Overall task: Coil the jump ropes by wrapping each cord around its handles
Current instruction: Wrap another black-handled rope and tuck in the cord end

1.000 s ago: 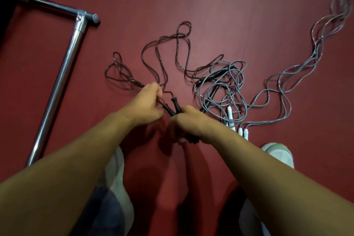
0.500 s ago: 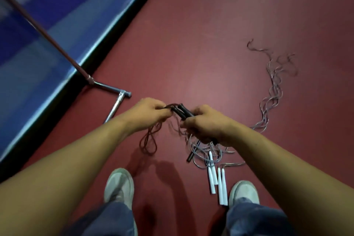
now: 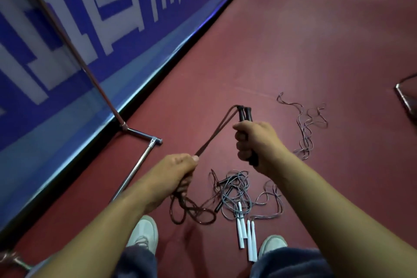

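Black handles, two side by side, gripped in the right hand, tips pointing up. Dark cord pulled tight from the handle tops down to the left hand, pinched there by thumb and curled fingers. Below that hand, loose loops of the same cord down on the red floor. Near the white shoes, a tangled heap of grey ropes with four white handles, maybe one more black handle inside, hard to tell. Off to the right, another thin cord in squiggles. On the left, a metal stand.
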The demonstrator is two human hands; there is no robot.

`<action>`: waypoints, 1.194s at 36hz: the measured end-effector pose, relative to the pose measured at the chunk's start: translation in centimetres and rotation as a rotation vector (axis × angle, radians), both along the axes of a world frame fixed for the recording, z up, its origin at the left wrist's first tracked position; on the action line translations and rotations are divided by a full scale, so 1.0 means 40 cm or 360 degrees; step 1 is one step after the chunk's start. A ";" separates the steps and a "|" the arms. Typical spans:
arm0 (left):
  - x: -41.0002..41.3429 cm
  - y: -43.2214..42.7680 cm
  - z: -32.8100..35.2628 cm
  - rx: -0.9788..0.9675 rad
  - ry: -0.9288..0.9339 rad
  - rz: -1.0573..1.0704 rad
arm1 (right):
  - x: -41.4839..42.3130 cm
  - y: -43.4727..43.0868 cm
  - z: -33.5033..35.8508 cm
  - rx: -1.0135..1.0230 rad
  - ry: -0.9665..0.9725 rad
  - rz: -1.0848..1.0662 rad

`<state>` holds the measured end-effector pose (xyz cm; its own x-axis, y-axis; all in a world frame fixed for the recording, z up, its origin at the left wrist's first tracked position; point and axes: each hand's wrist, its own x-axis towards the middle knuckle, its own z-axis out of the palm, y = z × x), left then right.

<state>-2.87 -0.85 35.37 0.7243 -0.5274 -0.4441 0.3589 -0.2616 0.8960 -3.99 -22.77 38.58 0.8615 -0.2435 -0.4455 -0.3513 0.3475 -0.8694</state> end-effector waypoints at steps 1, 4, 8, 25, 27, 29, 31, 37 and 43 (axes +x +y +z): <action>-0.009 0.003 0.004 0.0032 -0.0038 0.0008 | -0.006 0.004 0.001 -0.0035 -0.0012 0.0018; -0.020 0.007 0.001 0.0295 -0.0243 0.0014 | -0.018 0.024 -0.002 -0.0041 -0.0036 0.0113; -0.016 -0.032 -0.003 0.0360 -0.0308 0.0124 | -0.030 0.046 0.004 -0.0001 -0.0105 0.0226; 0.004 -0.183 -0.008 -0.0406 -0.0054 -0.0001 | -0.032 -0.030 0.024 -0.0180 -0.0319 0.0243; 0.002 -0.186 -0.014 -0.0486 0.0050 0.0003 | -0.027 -0.035 0.022 -0.0174 -0.0291 0.0215; 0.004 -0.185 -0.019 -0.0567 0.0172 -0.0004 | -0.025 -0.034 0.018 -0.0154 -0.0280 0.0246; 0.013 -0.179 -0.026 -0.0598 0.0265 -0.0015 | -0.023 -0.028 0.016 -0.0118 -0.0255 0.0259; 0.055 -0.159 -0.040 -0.0640 0.0445 -0.0104 | -0.012 0.001 0.001 -0.0143 -0.0195 0.0238; 0.102 -0.122 -0.083 -0.0651 0.0624 0.0041 | 0.004 0.016 -0.027 -0.0209 -0.0085 0.0278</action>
